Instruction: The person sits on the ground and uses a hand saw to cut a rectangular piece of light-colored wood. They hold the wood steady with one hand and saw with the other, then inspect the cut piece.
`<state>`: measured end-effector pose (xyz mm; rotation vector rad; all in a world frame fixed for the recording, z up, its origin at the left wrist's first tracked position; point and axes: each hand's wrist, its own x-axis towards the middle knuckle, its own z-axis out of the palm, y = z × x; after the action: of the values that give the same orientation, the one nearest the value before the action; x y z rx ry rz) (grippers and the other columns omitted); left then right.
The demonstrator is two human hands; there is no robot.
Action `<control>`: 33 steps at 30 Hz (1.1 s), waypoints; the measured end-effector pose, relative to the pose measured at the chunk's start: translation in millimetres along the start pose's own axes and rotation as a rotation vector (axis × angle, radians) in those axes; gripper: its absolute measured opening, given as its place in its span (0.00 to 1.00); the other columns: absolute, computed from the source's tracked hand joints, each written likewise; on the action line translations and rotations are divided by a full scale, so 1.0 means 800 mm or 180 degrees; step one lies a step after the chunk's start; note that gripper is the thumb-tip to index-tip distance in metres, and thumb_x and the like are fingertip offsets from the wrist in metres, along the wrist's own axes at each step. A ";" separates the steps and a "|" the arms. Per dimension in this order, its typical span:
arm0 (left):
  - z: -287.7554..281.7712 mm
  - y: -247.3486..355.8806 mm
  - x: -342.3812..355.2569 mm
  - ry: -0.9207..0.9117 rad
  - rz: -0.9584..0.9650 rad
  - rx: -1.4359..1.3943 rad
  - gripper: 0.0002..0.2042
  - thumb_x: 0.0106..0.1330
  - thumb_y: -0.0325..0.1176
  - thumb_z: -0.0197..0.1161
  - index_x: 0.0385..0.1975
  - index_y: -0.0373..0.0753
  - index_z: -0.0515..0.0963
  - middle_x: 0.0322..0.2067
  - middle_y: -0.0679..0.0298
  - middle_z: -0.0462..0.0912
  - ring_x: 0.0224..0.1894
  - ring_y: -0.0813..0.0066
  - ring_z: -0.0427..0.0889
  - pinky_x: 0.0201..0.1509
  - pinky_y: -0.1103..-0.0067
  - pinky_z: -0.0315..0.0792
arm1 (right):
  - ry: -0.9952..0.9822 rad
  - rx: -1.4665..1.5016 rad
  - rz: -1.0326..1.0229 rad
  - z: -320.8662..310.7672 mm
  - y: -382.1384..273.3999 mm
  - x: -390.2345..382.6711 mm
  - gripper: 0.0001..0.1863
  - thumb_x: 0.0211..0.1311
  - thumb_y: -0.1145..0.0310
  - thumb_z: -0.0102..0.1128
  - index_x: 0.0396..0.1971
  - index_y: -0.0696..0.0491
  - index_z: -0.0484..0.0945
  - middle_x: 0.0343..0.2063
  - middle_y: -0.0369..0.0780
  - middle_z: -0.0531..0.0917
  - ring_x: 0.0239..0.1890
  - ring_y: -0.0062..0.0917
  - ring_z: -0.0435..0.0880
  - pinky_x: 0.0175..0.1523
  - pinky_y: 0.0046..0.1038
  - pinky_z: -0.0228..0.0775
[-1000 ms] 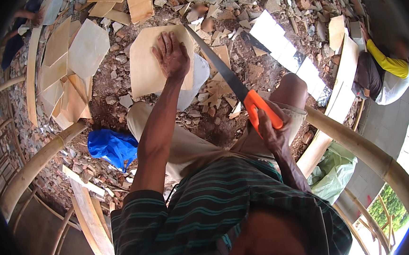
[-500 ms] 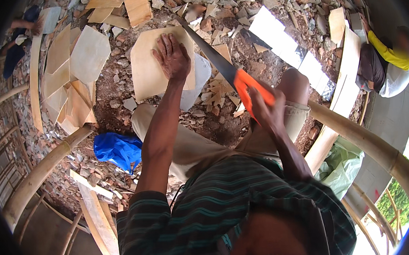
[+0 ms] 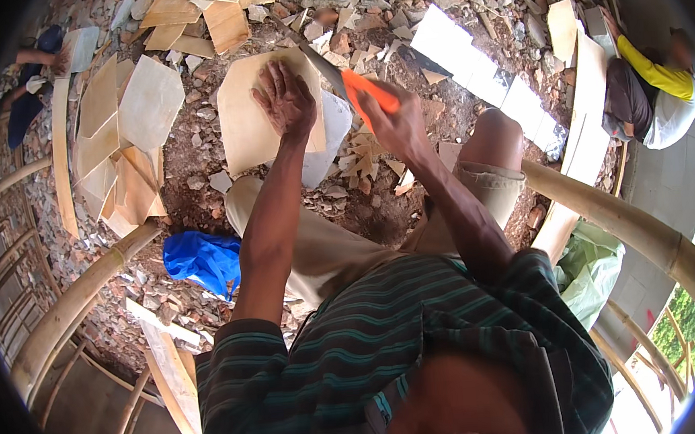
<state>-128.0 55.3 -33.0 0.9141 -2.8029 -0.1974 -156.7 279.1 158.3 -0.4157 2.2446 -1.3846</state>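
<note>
My left hand (image 3: pixel 284 100) lies flat with spread fingers on a pale tile-like board (image 3: pixel 245 131) whose corners are cut off. My right hand (image 3: pixel 396 121) is wrapped round the orange handle of a handsaw (image 3: pixel 370 96). The saw's dark blade (image 3: pixel 319 62) slants up and left along the board's upper right edge. Whether its teeth touch the edge cannot be made out. Under the board's right side a greyish-white piece (image 3: pixel 328 142) sticks out. Small pale offcuts (image 3: pixel 361 158) lie on the dirt just right of it.
Similar cut boards (image 3: pixel 150 98) are stacked at the left, more (image 3: pixel 229 24) at the top. White pieces (image 3: pixel 448 45) lie upper right. Bamboo poles (image 3: pixel 80 304) (image 3: pixel 630 225) flank me. A blue bag (image 3: pixel 203 259) lies by my left leg. A person in yellow sleeves (image 3: pixel 652 75) sits far right; another's hands show upper left.
My right hand has pushed the saw forward and to the left, so its handle is now close to the board. My left hand stays pressed on the board.
</note>
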 end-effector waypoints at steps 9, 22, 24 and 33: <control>0.002 0.002 -0.002 0.0186 0.0062 -0.0060 0.25 0.73 0.39 0.43 0.68 0.39 0.59 0.70 0.57 0.58 0.74 0.56 0.48 0.73 0.51 0.38 | 0.0197 0.0079 0.0479 -0.014 0.013 -0.034 0.20 0.66 0.64 0.57 0.52 0.60 0.78 0.30 0.41 0.85 0.29 0.18 0.81 0.34 0.23 0.73; 0.002 0.001 -0.003 0.0081 0.0069 -0.0010 0.27 0.71 0.38 0.46 0.69 0.38 0.57 0.71 0.58 0.57 0.74 0.55 0.47 0.74 0.51 0.35 | 0.0078 0.0198 0.0210 0.004 0.013 -0.009 0.20 0.65 0.64 0.57 0.51 0.62 0.78 0.34 0.44 0.86 0.34 0.23 0.83 0.40 0.24 0.76; -0.001 0.000 -0.005 0.0152 0.0071 -0.0214 0.27 0.71 0.38 0.46 0.69 0.38 0.56 0.71 0.58 0.56 0.75 0.56 0.47 0.74 0.51 0.35 | 0.0121 0.0174 -0.0123 0.024 0.015 0.020 0.18 0.66 0.66 0.56 0.51 0.60 0.79 0.29 0.43 0.85 0.28 0.21 0.82 0.33 0.24 0.75; 0.008 -0.003 -0.005 0.0097 0.0035 0.0045 0.29 0.70 0.38 0.46 0.71 0.39 0.54 0.72 0.59 0.51 0.75 0.55 0.45 0.74 0.50 0.34 | 0.0241 0.0184 0.0436 -0.004 0.048 -0.041 0.24 0.65 0.59 0.58 0.52 0.64 0.77 0.35 0.45 0.86 0.33 0.22 0.84 0.39 0.24 0.76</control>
<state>-124.8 56.0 -40.5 0.8968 -2.7842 -0.1610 -131.3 314.3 133.0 -0.1892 2.2411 -1.4111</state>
